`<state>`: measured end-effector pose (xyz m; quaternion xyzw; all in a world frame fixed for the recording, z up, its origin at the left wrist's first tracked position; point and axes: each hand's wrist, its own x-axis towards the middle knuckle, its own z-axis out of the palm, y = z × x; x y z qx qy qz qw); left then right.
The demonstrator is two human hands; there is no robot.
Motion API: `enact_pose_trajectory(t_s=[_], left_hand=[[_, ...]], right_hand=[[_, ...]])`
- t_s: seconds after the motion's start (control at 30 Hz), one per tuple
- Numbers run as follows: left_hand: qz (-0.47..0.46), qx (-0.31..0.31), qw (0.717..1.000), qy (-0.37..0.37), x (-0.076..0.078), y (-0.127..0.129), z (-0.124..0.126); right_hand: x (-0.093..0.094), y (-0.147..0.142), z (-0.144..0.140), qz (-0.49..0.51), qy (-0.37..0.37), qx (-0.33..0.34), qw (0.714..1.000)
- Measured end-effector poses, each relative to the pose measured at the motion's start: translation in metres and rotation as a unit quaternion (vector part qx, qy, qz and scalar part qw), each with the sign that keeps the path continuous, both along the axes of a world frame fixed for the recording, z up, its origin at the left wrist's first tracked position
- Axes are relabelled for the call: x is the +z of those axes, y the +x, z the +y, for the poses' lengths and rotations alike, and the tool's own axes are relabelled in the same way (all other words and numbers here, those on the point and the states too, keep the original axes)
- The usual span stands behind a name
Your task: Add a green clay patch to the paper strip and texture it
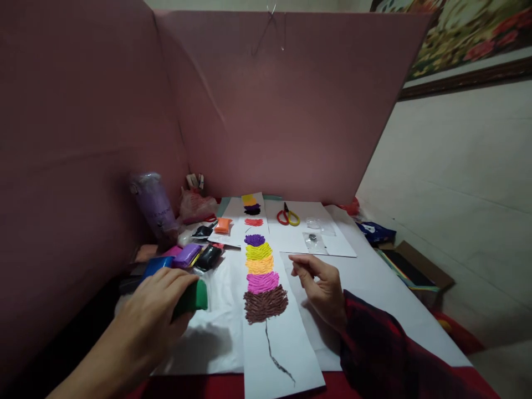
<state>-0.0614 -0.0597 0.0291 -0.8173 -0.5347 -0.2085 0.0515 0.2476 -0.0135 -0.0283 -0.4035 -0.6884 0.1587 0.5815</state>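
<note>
My left hand (pixel 155 302) is closed around a packet of green modelling clay (pixel 197 296), held above the white sheet on the left. My right hand (pixel 318 282) hovers just right of a long white paper strip (pixel 257 354), thumb and fingertips pinched together. Whatever that pinch holds, if anything, is too small to make out. Down the strip run bands of short clay strands, among them a brown band (pixel 266 303), a pink band (pixel 263 282) and a yellow band (pixel 258 252). A dark wavy line (pixel 272 354) crosses the strip's near part.
Several clay packets lie at the left, including a purple packet (pixel 187 255) and an orange packet (pixel 223 225). Farther back are scissors (pixel 288 215) with red and yellow handles and a small clear bag (pixel 315 243). A cardboard box (pixel 428 269) stands at the right; pink panels (pixel 286 122) enclose the back and left.
</note>
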Motion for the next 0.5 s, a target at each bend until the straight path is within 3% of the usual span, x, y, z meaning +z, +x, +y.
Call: enact_pose_trajectory(t_s=[0.17, 0.27, 0.37, 0.5], left_hand=[[-0.147, -0.027, 0.988, 0.042, 0.054, 0.041, -0.006], [-0.205, -0.040, 0.976, 0.052, 0.070, 0.065, 0.006], [-0.257, -0.062, 0.962, 0.064, 0.057, 0.082, 0.026], [-0.280, -0.103, 0.953, 0.055, 0.010, 0.092, 0.047]], right_hand=[[0.003, -0.001, -0.009, 0.022, 0.035, -0.004, 0.999], [0.004, 0.000, -0.012, 0.020, 0.045, -0.001, 0.999], [0.004, 0.001, -0.013, 0.021, 0.056, 0.008, 0.998], [0.004, 0.000, -0.012, 0.027, 0.071, 0.012, 0.997]])
